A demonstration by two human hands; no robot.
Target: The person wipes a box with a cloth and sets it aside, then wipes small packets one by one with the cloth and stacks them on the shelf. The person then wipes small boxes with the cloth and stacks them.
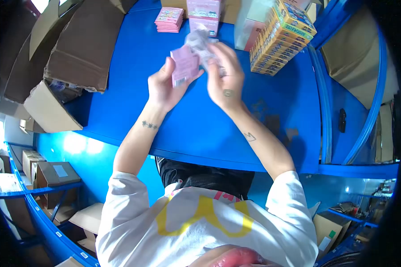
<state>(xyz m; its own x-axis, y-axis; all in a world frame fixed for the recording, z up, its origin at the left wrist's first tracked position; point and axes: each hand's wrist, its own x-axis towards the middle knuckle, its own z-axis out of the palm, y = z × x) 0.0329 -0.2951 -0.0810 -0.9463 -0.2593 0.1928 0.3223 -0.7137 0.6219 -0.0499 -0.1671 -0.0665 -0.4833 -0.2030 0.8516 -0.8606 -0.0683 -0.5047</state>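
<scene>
Above the smooth blue worktop (200, 124), the left grip (168, 86) was clamped on a flat pink rectangular packet (186, 66) with a barcode. The right grip (226, 73) was closed on a crumpled whitish plastic wrapper (198, 42), blurred, beside the packet; whether these two touched, I could not tell. At the far side stood a pile of thin pink packets (168, 18) and, at far right, a tall stack of yellow boxes (278, 42).

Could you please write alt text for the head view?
A person's left hand holds a small pink packet and the right hand holds what looks like pale, blurred wrapping over a blue table. Farther back are stacked pink packets and pink boxes, with stacked yellow boxes to the right.
</scene>
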